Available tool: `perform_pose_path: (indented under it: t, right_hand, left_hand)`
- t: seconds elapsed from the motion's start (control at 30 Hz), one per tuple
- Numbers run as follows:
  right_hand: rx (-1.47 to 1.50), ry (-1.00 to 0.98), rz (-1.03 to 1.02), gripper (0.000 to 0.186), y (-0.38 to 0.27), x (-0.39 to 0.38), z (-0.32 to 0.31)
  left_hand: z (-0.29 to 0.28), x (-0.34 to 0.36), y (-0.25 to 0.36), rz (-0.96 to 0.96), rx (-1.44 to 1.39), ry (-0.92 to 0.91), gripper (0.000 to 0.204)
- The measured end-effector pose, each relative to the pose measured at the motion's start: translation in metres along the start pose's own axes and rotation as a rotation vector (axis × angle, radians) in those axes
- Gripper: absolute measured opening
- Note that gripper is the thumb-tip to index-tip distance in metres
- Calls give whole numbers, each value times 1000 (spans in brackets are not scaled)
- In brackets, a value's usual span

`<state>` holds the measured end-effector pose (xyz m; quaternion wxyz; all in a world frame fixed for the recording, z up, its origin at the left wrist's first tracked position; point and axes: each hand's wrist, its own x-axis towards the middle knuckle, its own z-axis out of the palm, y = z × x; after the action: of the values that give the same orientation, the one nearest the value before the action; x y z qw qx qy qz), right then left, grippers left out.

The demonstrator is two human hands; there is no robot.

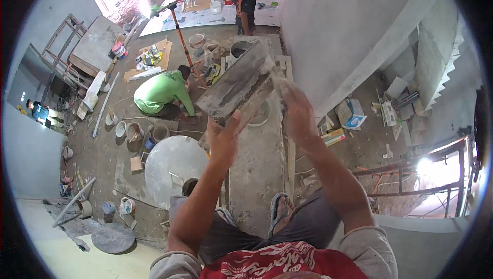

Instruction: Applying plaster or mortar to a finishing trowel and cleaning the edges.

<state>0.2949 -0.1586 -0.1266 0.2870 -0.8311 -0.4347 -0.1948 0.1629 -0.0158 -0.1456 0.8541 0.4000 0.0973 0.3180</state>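
Long flat grey board (233,85) up in air over dusty walkway (257,171); long side slants from near left to far right. From far off I see left hand (224,138) curled on board's near edge. Right hand (298,108) blurred by far right end; I can't tell if fingers pinch anything. Sandalled feet (281,211) on walkway. Left: round grey disc (172,168), buckets (135,132), bent person in green shirt (159,93). Right: pale wall (328,27).

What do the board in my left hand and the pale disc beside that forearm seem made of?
Board: possibly wood or metal, matte; grey plaster-like smears cover its surface. Disc: perhaps sheet metal or painted board, pale grey, smooth, with a faint sheen.
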Motion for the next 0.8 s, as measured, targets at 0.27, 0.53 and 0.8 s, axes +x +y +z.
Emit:
perform_pose_path:
  t: [0.27,0.53,0.8]
  right_hand:
    - [-2,6,-12,47,1,1,-1]
    - [-21,46,170,44,15,9,-13]
    - [-274,-84,-54,38,-17,4,-19]
  left_hand:
    - [-7,2,-1,-41,-44,-24,54]
    - [-8,0,8,123,274,15,44]
    - [-5,0,14,339,768,-9,33]
